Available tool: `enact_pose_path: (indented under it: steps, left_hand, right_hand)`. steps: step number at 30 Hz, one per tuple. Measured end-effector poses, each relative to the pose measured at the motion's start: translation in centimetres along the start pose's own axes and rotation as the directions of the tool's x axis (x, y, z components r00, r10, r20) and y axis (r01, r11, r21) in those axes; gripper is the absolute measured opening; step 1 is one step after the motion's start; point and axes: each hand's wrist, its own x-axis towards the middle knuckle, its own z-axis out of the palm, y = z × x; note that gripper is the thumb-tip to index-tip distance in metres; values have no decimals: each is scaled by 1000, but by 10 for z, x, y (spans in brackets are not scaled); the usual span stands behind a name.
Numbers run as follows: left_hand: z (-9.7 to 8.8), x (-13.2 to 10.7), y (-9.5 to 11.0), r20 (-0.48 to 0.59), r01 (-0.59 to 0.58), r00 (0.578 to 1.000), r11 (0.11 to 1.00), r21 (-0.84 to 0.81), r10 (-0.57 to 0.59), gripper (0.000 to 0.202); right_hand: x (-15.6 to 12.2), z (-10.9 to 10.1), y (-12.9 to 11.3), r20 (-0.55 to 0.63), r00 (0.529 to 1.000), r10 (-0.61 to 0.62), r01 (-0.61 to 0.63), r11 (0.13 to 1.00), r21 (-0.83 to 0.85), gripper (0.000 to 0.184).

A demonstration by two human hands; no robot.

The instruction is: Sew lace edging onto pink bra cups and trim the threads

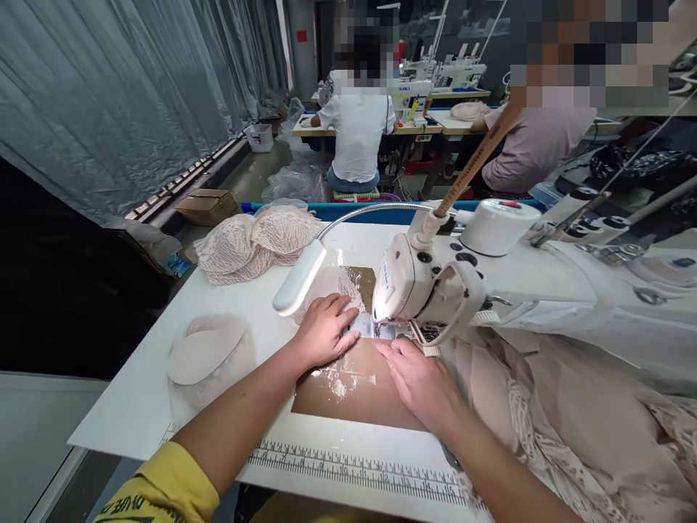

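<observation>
My left hand (325,331) lies flat with fingers stretched out, pressing a small pale lace piece (348,287) onto the table just left of the needle. My right hand (419,379) rests flat on the brown taped patch (353,388) in front of the presser foot, fingers pointing at the needle area. Above both hands stands the head of the white sewing machine (414,280). What lies directly under the needle is hidden by the machine head.
A white gooseneck lamp (299,277) hangs over the left hand. A heap of lace cups (253,243) sits at the table's back left, beige foam cups (210,352) at the left. Beige lace fabric (571,414) piles at the right. A ruler strip (353,471) edges the table. Two people sit at machines behind.
</observation>
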Motion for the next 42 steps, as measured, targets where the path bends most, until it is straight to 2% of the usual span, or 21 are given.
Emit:
enact_pose_path:
  steps: [5, 9, 13, 15, 16, 17, 18, 20, 21, 22, 25, 27, 29, 30, 31, 32, 34, 35, 37, 39, 42]
  left_hand:
    - [-1, -2, -3, 3, 110, 994, 993, 35, -110, 48]
    - [-5, -6, -3, 18, 177, 984, 984, 25, -177, 53]
    - [-31, -20, -5, 50, 219, 974, 975, 20, -220, 62]
    - [-52, -38, -13, 12, 315, 949, 947, 63, -316, 61]
    - [-63, -51, -21, -26, 393, 919, 915, 94, -393, 58]
    - [-73, -67, -31, -65, 497, 867, 858, 129, -493, 57]
    - [-82, -84, -42, -124, 620, 784, 767, 165, -608, 57]
    - [-96, -121, -64, -199, 823, 568, 548, 147, -799, 57]
    - [-100, -138, -72, -161, 864, 504, 497, 81, -849, 55]
    - [-104, -154, -77, -118, 866, 499, 497, 52, -858, 51]
    - [-106, -183, -67, -18, 818, 571, 571, -67, -821, 39]
    - [-104, -182, -44, 158, 744, 643, 562, -360, -750, 37]
    - [-100, -165, -18, 383, 628, 750, 397, -669, -540, 35]
    - [-96, -151, -6, 423, 569, 805, 342, -748, -416, 34]
    - [-92, -135, 5, 456, 536, 840, 327, -778, -294, 33]
    - [-86, -118, 14, 483, 524, 852, 345, -779, -202, 32]
    - [-71, -83, 28, 461, 449, 882, 484, -751, -102, 32]
    - [-62, -66, 33, 435, 406, 895, 584, -703, -99, 30]
    - [-46, -39, 39, 389, 321, 918, 715, -621, -75, 33]
    - [-34, -21, 41, 351, 247, 935, 782, -572, -39, 37]
    - [-24, -6, 33, 261, 208, 961, 872, -444, -96, 27]
  right_hand:
    - [0, 1, 3, 0, 999, -50, 50, 998, -24, 35]
    - [-1, 5, 9, -54, 991, -122, 120, 992, -42, 34]
    - [-3, 8, 14, -93, 980, -176, 172, 984, -41, 35]
    - [-4, 7, 14, -98, 978, -185, 182, 983, -39, 35]
    - [-4, 6, 14, -97, 978, -185, 182, 983, -39, 35]
    - [-5, 5, 13, -95, 979, -182, 179, 983, -39, 36]
    - [-5, 4, 12, -93, 979, -179, 176, 984, -40, 36]
    - [-6, 4, 11, -92, 981, -174, 170, 984, -44, 37]
    - [-6, 5, 11, -90, 981, -170, 167, 985, -42, 37]
    - [-5, 5, 11, -87, 983, -163, 161, 986, -37, 37]
    - [-5, 7, 13, -72, 989, -133, 132, 991, -9, 36]
    - [-5, 7, 13, -66, 992, -104, 106, 994, 24, 35]
    - [-5, 5, 12, -72, 996, -57, 63, 995, 80, 34]
    - [-5, 4, 11, -84, 996, -25, 34, 993, 116, 32]
    - [-5, 1, 10, -103, 995, 10, 6, 987, 158, 31]
    - [-6, -2, 9, -130, 991, 38, -10, 978, 208, 29]
    - [-7, -9, 5, -167, 985, 49, 8, 947, 321, 25]
    - [-7, -12, 4, -160, 987, 13, 49, 924, 380, 24]
    - [-7, -18, 1, -81, 989, -121, 144, 877, 457, 24]
    - [-7, -21, -1, 5, 973, -230, 204, 871, 447, 23]
    - [-7, -19, -3, 77, 975, -210, 171, 921, 349, 24]
